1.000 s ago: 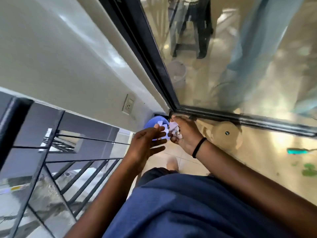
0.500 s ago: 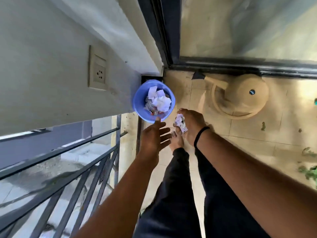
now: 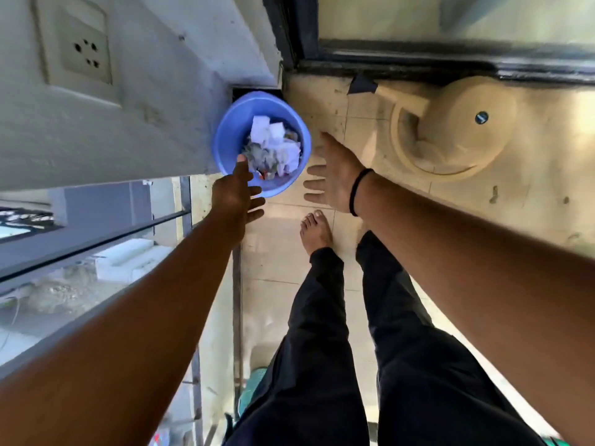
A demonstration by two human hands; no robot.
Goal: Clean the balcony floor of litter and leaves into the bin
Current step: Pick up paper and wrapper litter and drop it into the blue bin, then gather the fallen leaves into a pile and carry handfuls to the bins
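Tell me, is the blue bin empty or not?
Not empty: crumpled white paper lies inside the blue bin.

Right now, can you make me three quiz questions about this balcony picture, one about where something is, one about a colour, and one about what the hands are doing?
1. Where does the round blue plastic bin stand?
A. in the floor corner by the white wall
B. on the railing
C. behind the glass door

2. What colour is the band on the right wrist?
A. red
B. black
C. yellow

3. What is the right hand doing?
A. gripping paper
B. making a fist
C. open and empty, fingers spread

Answers:
1 A, the bin sits on the tiles beside the white wall.
2 B, the wristband looks black.
3 C, nothing lies in the hand; crumpled white paper is in the bin.
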